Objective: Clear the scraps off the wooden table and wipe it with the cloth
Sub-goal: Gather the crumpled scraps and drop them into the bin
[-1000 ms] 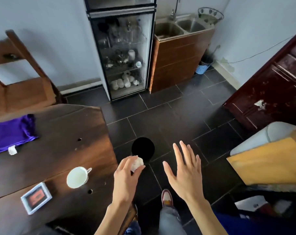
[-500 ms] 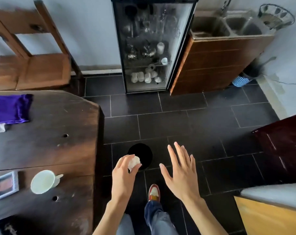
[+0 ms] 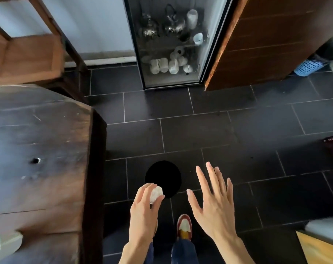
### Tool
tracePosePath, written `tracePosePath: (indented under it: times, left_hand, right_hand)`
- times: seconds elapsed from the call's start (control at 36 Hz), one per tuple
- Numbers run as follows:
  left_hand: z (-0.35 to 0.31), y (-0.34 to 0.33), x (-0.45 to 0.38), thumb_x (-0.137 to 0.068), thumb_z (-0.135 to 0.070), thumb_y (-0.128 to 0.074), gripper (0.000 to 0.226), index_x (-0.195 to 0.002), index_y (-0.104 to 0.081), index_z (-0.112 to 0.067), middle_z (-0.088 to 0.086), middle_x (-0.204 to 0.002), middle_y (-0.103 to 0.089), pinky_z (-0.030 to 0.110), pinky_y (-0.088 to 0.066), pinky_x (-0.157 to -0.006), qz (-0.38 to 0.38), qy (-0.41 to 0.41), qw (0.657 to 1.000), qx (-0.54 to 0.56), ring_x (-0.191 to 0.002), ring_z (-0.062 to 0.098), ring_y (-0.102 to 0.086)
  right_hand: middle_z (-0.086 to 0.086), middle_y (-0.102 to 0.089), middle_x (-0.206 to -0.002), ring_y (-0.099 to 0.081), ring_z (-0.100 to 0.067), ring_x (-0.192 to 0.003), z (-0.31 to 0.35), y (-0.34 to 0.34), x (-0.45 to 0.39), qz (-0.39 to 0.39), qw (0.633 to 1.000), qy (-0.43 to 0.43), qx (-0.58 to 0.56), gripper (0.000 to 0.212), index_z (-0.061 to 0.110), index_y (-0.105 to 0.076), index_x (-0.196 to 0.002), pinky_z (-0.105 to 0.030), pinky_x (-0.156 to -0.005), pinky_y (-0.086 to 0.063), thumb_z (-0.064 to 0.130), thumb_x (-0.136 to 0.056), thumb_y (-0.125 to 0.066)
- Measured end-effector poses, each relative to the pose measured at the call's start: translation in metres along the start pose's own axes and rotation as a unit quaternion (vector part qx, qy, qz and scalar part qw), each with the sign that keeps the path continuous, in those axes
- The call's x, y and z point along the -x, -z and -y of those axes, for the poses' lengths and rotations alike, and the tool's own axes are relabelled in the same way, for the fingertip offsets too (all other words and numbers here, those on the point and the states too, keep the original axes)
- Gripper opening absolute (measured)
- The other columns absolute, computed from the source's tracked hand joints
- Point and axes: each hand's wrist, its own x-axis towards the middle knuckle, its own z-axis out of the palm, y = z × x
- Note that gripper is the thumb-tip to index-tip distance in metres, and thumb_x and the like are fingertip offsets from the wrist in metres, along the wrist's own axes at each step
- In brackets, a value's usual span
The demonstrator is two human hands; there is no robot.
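Both hands have advanced toward the black bin point(image 3: 163, 179). Left hand point(image 3: 142, 210) pinches a white scrap point(image 3: 155, 193) at its rim. Right hand point(image 3: 213, 204) spread, holding nothing.

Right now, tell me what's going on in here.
A person stands beside the wooden table, looking down at a dark tiled floor. Their left hand pinches a crumpled white scrap at the near edge of a round black bin on the floor, apparently about to drop it in. The right hand hovers open beside it, fingers spread, holding nothing. No cloth is in view, so the wiping looks not yet begun. A white cup sits at the table's near corner.
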Motion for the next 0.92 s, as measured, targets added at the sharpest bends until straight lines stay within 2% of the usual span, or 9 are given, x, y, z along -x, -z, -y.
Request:
tracePosePath:
  times: [0.17,0.28,0.39,0.53,0.72,0.81,0.92]
  left_hand:
    - [0.059,-0.042,-0.042,-0.093,-0.025,-0.074,0.032,-0.124,-0.067,-0.026,-0.018,-0.129,-0.059,0.012,-0.041,-0.095,0.013,-0.003,1.000,-0.014,-0.116,0.007,-0.058]
    - [0.095,-0.071,-0.063,-0.090,-0.017,-0.077,0.033,-0.122,-0.068,-0.021,-0.014,-0.128,-0.060,0.007,-0.043,-0.097,0.018,-0.018,0.999,-0.019,-0.116,0.004,-0.058]
    - [0.126,-0.102,-0.082,-0.091,-0.017,-0.075,0.035,-0.124,-0.067,-0.017,-0.015,-0.126,-0.056,-0.002,-0.035,-0.098,0.037,-0.006,0.999,-0.029,-0.115,0.004,-0.057]
    - [0.151,-0.132,-0.103,-0.091,-0.016,-0.075,0.035,-0.125,-0.065,-0.015,-0.010,-0.125,-0.058,0.000,-0.037,-0.096,0.024,-0.016,0.999,-0.015,-0.110,0.001,-0.058]
    - [0.191,-0.165,-0.139,-0.093,-0.015,-0.074,0.031,-0.123,-0.065,-0.014,-0.009,-0.122,-0.059,-0.001,-0.037,-0.092,0.006,-0.035,0.999,-0.017,-0.106,-0.008,-0.055]
    - [0.206,-0.173,-0.148,-0.094,-0.017,-0.072,0.031,-0.124,-0.064,-0.013,-0.005,-0.125,-0.060,0.004,-0.040,-0.096,0.015,-0.044,0.998,-0.037,-0.107,-0.001,-0.057]
    - [0.217,-0.179,-0.161,-0.094,-0.017,-0.072,0.033,-0.126,-0.064,-0.008,0.004,-0.130,-0.059,0.019,-0.043,-0.102,0.033,-0.047,0.996,-0.069,-0.117,0.014,-0.058]
  right_hand:
    - [-0.003,-0.020,-0.169,-0.022,-0.027,-0.154,-0.016,-0.072,-0.019,-0.002,1.000,-0.011,-0.006,0.069,0.028,-0.027,-0.160,-0.058,-0.121,-0.026,0.063,-0.100,-0.034]
    - [-0.002,-0.019,-0.169,-0.021,-0.026,-0.155,-0.025,-0.118,-0.028,0.003,1.000,-0.016,-0.008,0.069,0.028,-0.027,-0.160,-0.058,-0.122,-0.025,0.062,-0.100,-0.033]
    - [-0.002,-0.021,-0.169,-0.021,-0.025,-0.155,-0.035,-0.163,-0.037,0.009,1.000,-0.013,-0.009,0.068,0.028,-0.028,-0.160,-0.056,-0.122,-0.024,0.063,-0.101,-0.029]
    - [-0.002,-0.021,-0.169,-0.021,-0.025,-0.155,-0.044,-0.207,-0.049,0.016,1.000,0.001,-0.008,0.069,0.029,-0.024,-0.160,-0.056,-0.122,-0.024,0.062,-0.101,-0.032]
    - [0.004,-0.015,-0.170,-0.008,-0.016,-0.157,-0.057,-0.269,-0.067,0.026,0.999,0.012,-0.014,0.067,0.035,-0.018,-0.161,-0.054,-0.126,-0.016,0.063,-0.102,-0.032]
    - [0.003,-0.015,-0.170,-0.009,-0.017,-0.157,-0.062,-0.287,-0.070,0.029,0.999,0.021,-0.003,0.066,0.033,-0.021,-0.160,-0.054,-0.125,-0.017,0.059,-0.102,-0.035]
    - [0.001,-0.018,-0.170,-0.013,-0.020,-0.157,-0.069,-0.301,-0.072,0.029,0.999,0.032,0.009,0.065,0.030,-0.023,-0.160,-0.055,-0.125,-0.018,0.058,-0.102,-0.035]
